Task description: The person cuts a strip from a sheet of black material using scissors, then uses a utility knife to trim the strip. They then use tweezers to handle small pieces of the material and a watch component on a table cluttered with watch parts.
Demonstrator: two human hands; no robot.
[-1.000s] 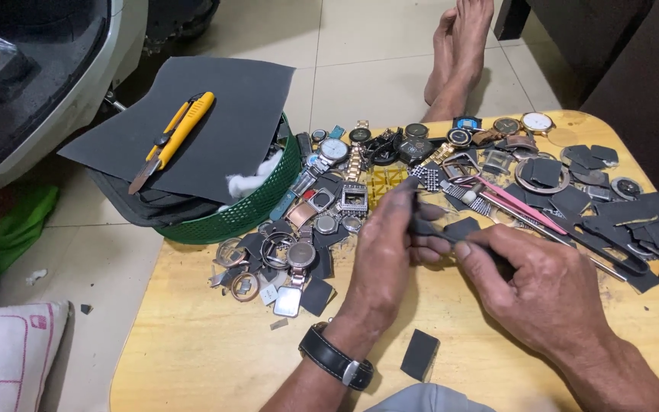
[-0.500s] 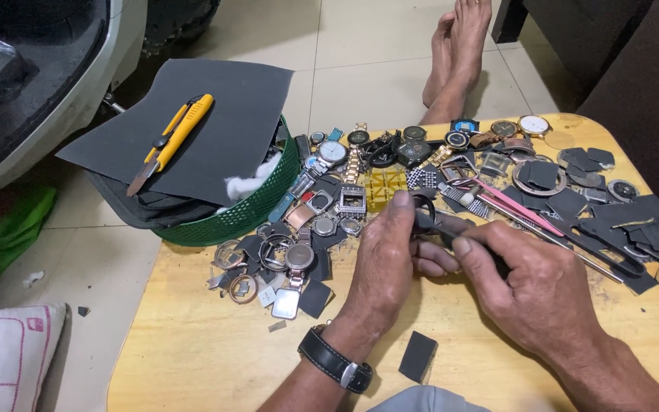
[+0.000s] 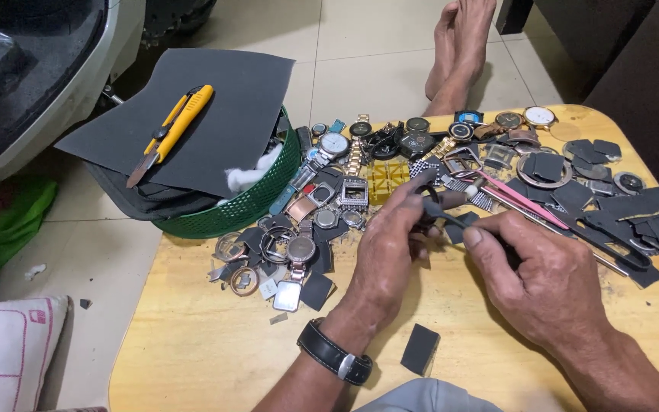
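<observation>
My left hand (image 3: 392, 252), with a black wristwatch on its wrist, pinches a small dark part (image 3: 426, 204) between thumb and fingertips over the wooden table (image 3: 192, 343). My right hand (image 3: 535, 275) grips a thin dark tool (image 3: 451, 219) whose tip meets that part. Both hands hover just in front of a heap of watches and watch cases (image 3: 329, 191). What exactly the small part is stays hidden by my fingers.
Dark sandpaper scraps (image 3: 627, 206) and pink tweezers (image 3: 516, 198) lie at right. One dark scrap (image 3: 419, 349) lies near the front edge. A green basket (image 3: 257, 194) at left carries a sandpaper sheet (image 3: 215, 114) with a yellow utility knife (image 3: 171, 131). A person's bare feet (image 3: 459, 46) rest beyond the table.
My hands have stayed close together over the same spot. The fingers shifted slightly, and the tool's tip is now pressed closer to the small part.
</observation>
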